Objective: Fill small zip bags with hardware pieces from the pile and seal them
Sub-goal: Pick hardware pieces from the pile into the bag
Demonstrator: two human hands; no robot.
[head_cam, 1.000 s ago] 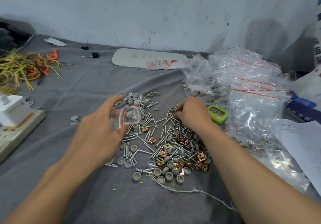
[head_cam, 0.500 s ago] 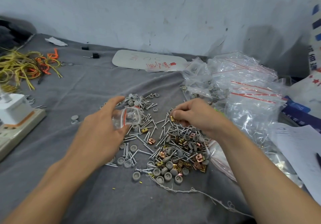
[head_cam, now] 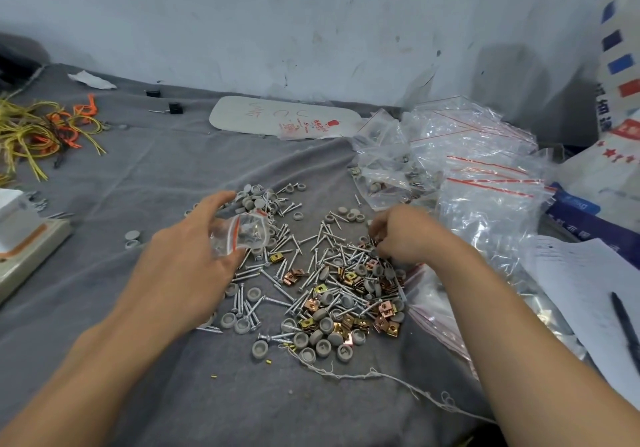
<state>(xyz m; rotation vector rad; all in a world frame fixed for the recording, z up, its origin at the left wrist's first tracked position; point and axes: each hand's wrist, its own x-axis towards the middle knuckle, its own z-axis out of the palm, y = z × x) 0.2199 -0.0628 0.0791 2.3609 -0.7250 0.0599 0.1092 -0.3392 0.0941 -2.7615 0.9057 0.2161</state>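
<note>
A pile of hardware (head_cam: pixel 322 283) lies on the grey cloth: silver screws, grey round caps and copper and brass clip nuts. My left hand (head_cam: pixel 187 263) holds a small clear zip bag (head_cam: pixel 242 233) with a red strip, mouth open toward the pile, a few pieces inside. My right hand (head_cam: pixel 405 235) is curled with its fingertips down in the upper right part of the pile, among screws and clip nuts. What those fingers pinch is hidden.
A heap of clear zip bags (head_cam: pixel 478 183) fills the right side, some filled. White papers and a black pen (head_cam: pixel 627 328) lie at far right. Yellow and orange ties (head_cam: pixel 45 127) sit at left, a white device (head_cam: pixel 20 238) at the left edge, a loose string (head_cam: pixel 381 375) near me.
My right hand has moved from the pile's upper middle to the right and down, into the clip nuts. The left hand keeps the bag in about the same place.
</note>
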